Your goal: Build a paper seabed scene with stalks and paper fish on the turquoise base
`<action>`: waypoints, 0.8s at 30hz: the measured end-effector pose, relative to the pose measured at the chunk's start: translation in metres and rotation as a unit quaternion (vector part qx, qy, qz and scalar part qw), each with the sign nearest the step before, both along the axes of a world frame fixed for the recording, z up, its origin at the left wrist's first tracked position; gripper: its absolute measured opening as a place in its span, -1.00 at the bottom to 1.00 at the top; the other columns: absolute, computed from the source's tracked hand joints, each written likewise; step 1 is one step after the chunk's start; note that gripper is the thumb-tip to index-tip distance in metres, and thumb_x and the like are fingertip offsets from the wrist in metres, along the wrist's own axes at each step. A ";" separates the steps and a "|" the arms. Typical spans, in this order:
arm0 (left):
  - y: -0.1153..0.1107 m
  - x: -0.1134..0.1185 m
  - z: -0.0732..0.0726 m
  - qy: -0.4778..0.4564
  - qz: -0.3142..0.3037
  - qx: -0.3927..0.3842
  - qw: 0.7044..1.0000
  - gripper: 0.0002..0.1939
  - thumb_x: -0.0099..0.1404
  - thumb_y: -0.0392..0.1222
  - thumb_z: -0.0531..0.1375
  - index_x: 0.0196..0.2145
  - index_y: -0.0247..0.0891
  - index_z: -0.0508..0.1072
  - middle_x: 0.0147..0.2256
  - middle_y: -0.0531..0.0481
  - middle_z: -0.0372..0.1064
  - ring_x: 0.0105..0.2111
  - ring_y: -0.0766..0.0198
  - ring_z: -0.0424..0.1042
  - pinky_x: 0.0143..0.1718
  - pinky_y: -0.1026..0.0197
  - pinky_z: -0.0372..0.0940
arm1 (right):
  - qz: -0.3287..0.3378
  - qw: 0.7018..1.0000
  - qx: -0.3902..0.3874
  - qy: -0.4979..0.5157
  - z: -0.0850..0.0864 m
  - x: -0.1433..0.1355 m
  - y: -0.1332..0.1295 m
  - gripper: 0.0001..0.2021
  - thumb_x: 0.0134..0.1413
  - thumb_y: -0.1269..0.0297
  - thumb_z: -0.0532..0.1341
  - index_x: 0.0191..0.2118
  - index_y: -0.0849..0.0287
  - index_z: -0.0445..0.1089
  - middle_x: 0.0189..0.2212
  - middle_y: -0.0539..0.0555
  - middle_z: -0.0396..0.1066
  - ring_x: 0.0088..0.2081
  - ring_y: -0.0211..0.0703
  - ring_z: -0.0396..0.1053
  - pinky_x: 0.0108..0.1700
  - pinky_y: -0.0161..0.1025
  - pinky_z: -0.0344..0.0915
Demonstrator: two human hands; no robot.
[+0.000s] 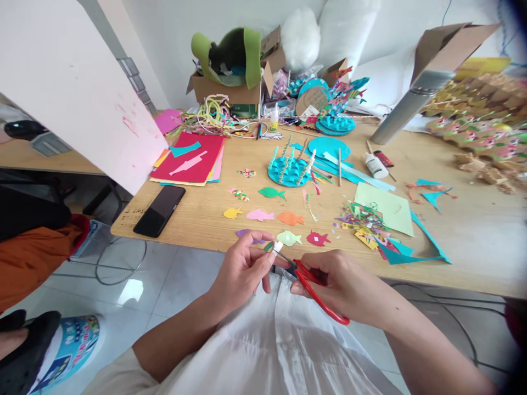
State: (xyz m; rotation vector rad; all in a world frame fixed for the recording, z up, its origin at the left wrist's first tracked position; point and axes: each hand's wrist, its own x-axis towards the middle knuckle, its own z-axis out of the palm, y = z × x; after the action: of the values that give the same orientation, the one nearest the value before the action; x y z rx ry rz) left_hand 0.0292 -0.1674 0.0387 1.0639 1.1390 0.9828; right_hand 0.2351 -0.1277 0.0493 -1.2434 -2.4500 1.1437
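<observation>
At the near edge of the worktop, above the person's lap, a small white slip is pinched between the thumb and fingers of the left grip. The right grip is closed around the red handles of the scissors, whose blades reach to the slip; whether they bite into it is too small to tell. The slip looks like paper or thin card, so it should be very light, easily creased and quick to tear, best held flat by one edge with fingertips clear of the blades. The scissors should be stiff and heavier, best held by their loops. Just beyond, a pale green fish and a red fish each bear a small white square. The bucket has a printed blue label and the white bottle has fine print, neither legible; the phone shows no brand.
</observation>
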 end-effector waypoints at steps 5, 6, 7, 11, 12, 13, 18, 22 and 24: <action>0.000 0.000 0.001 -0.001 0.000 0.007 1.000 -0.70 0.33 -0.02 0.15 -0.08 -0.23 0.26 -0.41 0.01 0.54 -0.67 0.47 0.32 -0.67 0.43 0.10 | 0.003 1.000 -0.024 0.002 0.000 -0.002 0.001 -0.56 0.08 -0.09 0.22 -0.54 0.16 0.17 -0.65 -0.12 0.05 -0.58 -0.37 -0.09 -0.57 -0.33 -0.12; 0.000 0.001 0.001 -0.001 0.000 0.008 1.000 -0.70 0.33 -0.03 0.15 -0.08 -0.23 0.26 -0.42 0.01 0.54 -0.67 0.47 0.32 -0.66 0.43 0.10 | 0.003 1.000 -0.027 0.002 0.000 -0.002 0.001 -0.56 0.08 -0.10 0.21 -0.54 0.16 0.17 -0.65 -0.12 0.05 -0.58 -0.37 -0.09 -0.57 -0.33 -0.12; 0.000 0.001 0.001 -0.001 0.001 0.009 1.000 -0.70 0.32 -0.03 0.15 -0.09 -0.23 0.27 -0.42 0.01 0.54 -0.67 0.47 0.32 -0.66 0.43 0.10 | 0.002 1.000 -0.030 0.002 0.000 -0.002 0.001 -0.55 0.09 -0.10 0.21 -0.54 0.16 0.16 -0.65 -0.12 0.04 -0.58 -0.37 -0.09 -0.57 -0.33 -0.12; 0.001 0.001 0.001 0.000 0.004 0.013 1.000 -0.70 0.32 -0.02 0.15 -0.09 -0.24 0.27 -0.43 0.00 0.54 -0.67 0.46 0.32 -0.67 0.42 0.09 | -0.003 0.999 -0.036 0.000 0.000 -0.003 -0.001 -0.54 0.10 -0.11 0.19 -0.54 0.16 0.15 -0.64 -0.12 0.05 -0.57 -0.37 -0.08 -0.56 -0.34 -0.11; 0.001 0.001 0.001 0.001 0.004 0.014 1.000 -0.70 0.32 -0.02 0.15 -0.09 -0.24 0.27 -0.43 0.00 0.54 -0.67 0.46 0.32 -0.66 0.41 0.09 | -0.004 0.999 -0.037 0.000 0.000 -0.003 -0.001 -0.54 0.10 -0.12 0.19 -0.54 0.16 0.15 -0.64 -0.12 0.05 -0.57 -0.37 -0.07 -0.56 -0.34 -0.10; 0.001 0.001 0.001 0.001 0.005 0.015 1.000 -0.69 0.32 -0.01 0.16 -0.09 -0.24 0.27 -0.43 0.00 0.54 -0.67 0.46 0.32 -0.66 0.41 0.09 | -0.003 0.999 -0.038 0.001 0.000 -0.003 0.000 -0.54 0.10 -0.12 0.19 -0.54 0.16 0.14 -0.64 -0.12 0.06 -0.56 -0.37 -0.07 -0.56 -0.35 -0.10; 0.002 0.000 0.001 0.002 0.008 0.016 1.000 -0.68 0.31 0.01 0.16 -0.09 -0.24 0.28 -0.42 0.00 0.54 -0.66 0.46 0.31 -0.66 0.40 0.08 | 0.002 0.999 -0.047 0.015 -0.002 -0.005 0.001 -0.54 0.10 -0.13 0.18 -0.53 0.17 0.17 -0.64 -0.11 0.09 -0.57 -0.37 -0.05 -0.57 -0.36 -0.08; 0.001 0.000 0.001 0.003 0.008 0.015 1.000 -0.67 0.30 0.01 0.17 -0.09 -0.23 0.29 -0.42 0.01 0.54 -0.66 0.46 0.31 -0.65 0.40 0.09 | 0.002 0.998 -0.054 0.024 -0.004 -0.004 0.002 -0.55 0.12 -0.12 0.17 -0.53 0.17 0.18 -0.64 -0.10 0.10 -0.57 -0.37 -0.05 -0.57 -0.36 -0.07; 0.001 -0.001 0.000 0.006 0.008 0.014 1.000 -0.67 0.30 0.02 0.17 -0.10 -0.23 0.29 -0.42 0.01 0.54 -0.66 0.45 0.31 -0.65 0.40 0.09 | -0.001 0.998 -0.061 0.023 -0.004 -0.004 0.001 -0.55 0.12 -0.12 0.17 -0.53 0.17 0.18 -0.64 -0.10 0.10 -0.57 -0.37 -0.05 -0.57 -0.35 -0.07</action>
State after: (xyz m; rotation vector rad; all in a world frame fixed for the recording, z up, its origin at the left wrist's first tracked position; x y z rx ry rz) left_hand 0.0285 -0.1662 0.0391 1.0848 1.1481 1.0097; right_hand 0.2307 -0.1265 0.0449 -1.2359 -2.3773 1.3250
